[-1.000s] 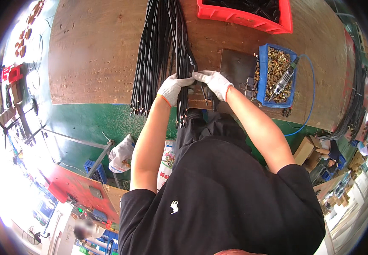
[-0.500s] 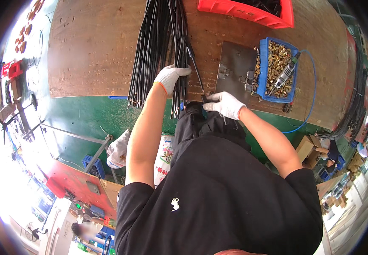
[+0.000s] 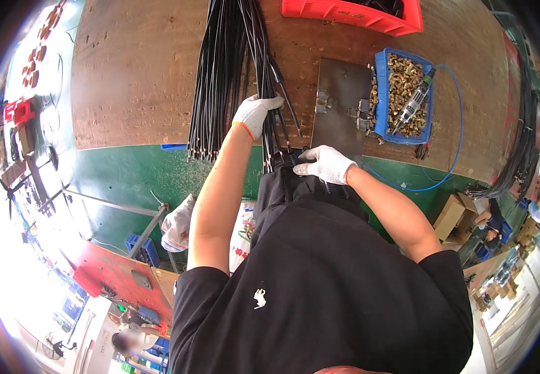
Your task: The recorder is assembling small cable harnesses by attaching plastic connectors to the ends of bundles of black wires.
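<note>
A bundle of long black cables (image 3: 217, 87) with bare coppery ends hangs over the near edge of the table. My left hand (image 3: 257, 115), in a white knitted glove, is closed around a smaller bunch of black cables (image 3: 268, 134) on the bundle's right side. One separate cable (image 3: 290, 111), with a thicker black sleeve higher up, slants out to the right of that hand, its tip free. My right hand (image 3: 326, 165), gloved too, is over my lap with its fingers bent together. What lies in its fingertips is hidden against the dark clothing.
On the brown wooden table (image 3: 133, 75) stand a blue bin (image 3: 379, 118) of brassy metal fittings, a red crate (image 3: 351, 15) and a dark metal plate (image 3: 341, 93). A handheld power tool (image 3: 414, 106) with a blue hose (image 3: 462, 124) lies across the blue bin. White sacks (image 3: 177, 224) stand below.
My right hand has let go of the separate cable's end and drawn back toward my lap. That cable's tip now hangs free. My left hand still grips the bunch.
</note>
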A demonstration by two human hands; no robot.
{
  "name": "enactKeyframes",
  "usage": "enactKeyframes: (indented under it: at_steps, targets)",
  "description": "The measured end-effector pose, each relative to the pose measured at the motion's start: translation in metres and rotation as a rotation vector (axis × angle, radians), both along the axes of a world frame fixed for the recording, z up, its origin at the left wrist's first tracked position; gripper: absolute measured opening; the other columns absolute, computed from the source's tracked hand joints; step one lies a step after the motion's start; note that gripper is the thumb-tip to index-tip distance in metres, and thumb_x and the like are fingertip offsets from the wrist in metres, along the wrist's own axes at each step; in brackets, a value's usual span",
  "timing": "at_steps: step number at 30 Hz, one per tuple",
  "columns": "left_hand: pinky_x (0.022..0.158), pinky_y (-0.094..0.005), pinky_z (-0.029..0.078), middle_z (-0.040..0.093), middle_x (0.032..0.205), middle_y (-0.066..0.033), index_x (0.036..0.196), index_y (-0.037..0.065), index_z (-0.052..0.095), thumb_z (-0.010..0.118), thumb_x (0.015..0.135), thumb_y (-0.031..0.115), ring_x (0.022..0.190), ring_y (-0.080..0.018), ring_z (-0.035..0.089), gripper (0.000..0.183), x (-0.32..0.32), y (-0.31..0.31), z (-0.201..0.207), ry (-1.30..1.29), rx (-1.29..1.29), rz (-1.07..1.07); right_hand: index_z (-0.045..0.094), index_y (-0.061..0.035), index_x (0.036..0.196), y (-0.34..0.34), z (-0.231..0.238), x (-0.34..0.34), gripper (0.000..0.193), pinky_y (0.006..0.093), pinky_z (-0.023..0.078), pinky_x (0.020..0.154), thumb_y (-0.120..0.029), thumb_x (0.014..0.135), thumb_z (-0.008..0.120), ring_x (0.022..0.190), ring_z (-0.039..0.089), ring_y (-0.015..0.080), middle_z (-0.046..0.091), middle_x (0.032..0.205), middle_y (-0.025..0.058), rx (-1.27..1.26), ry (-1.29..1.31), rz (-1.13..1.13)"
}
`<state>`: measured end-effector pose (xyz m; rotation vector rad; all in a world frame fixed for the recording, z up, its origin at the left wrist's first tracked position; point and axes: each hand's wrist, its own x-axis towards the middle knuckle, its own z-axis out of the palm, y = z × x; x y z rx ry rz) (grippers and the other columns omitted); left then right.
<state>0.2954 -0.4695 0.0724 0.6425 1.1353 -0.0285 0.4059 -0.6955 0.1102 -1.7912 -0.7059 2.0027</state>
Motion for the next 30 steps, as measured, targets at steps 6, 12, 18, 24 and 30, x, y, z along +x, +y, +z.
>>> enactKeyframes:
  at_steps: [6,12,18,24,30]
  targets:
    - [0.072,-0.0388,0.062,0.075,0.097,-0.0064,0.110,0.004,0.073,0.082,0.087,0.009,0.081,-0.0200,0.072,0.026,-0.003,0.000,-0.004,0.002,0.004,0.011,0.079,-0.0056,0.113,0.006,0.013,-0.007,0.033,0.0269,0.044,0.054,-0.030,0.092,0.083,0.058,0.056,0.0059,0.074,0.090,-0.0007,-0.137,0.252,-0.254]
    - [0.073,-0.0387,0.062,0.075,0.098,-0.0073,0.111,0.004,0.073,0.082,0.086,0.009,0.082,-0.0214,0.073,0.027,-0.002,0.001,0.003,0.023,0.005,0.007,0.079,-0.0054,0.107,0.006,0.019,-0.011,0.034,0.0271,0.037,0.044,-0.034,0.090,0.085,0.049,0.050,0.0066,0.069,0.080,-0.0025,-0.214,0.310,-0.374]
    - [0.071,-0.0361,0.060,0.075,0.097,-0.0068,0.112,0.003,0.073,0.083,0.086,0.009,0.081,-0.0195,0.072,0.028,-0.001,0.001,0.000,0.034,0.038,-0.026,0.076,0.0002,0.123,0.022,0.016,-0.006,0.042,0.0281,0.046,0.064,-0.030,0.094,0.081,0.077,0.061,0.0099,0.078,0.106,0.0065,-0.205,0.163,-0.388]
    - [0.069,-0.0345,0.058,0.075,0.096,-0.0073,0.114,0.000,0.073,0.076,0.094,0.020,0.078,-0.0162,0.070,0.029,-0.008,0.001,-0.004,0.095,0.232,-0.146,0.075,0.0054,0.122,0.083,-0.010,0.000,0.049,0.0332,0.051,0.090,-0.032,0.091,0.080,0.101,0.067,0.0174,0.077,0.112,0.0130,-0.090,0.084,-0.505]
    - [0.067,-0.0296,0.056,0.073,0.094,-0.0039,0.117,0.001,0.071,0.070,0.100,0.024,0.077,-0.0136,0.068,0.029,-0.023,0.015,0.005,0.066,0.271,-0.151,0.074,0.0038,0.124,0.152,-0.057,0.034,0.048,0.0368,0.051,0.098,-0.031,0.092,0.078,0.109,0.068,0.0240,0.075,0.121,0.0172,0.048,-0.045,-0.516]
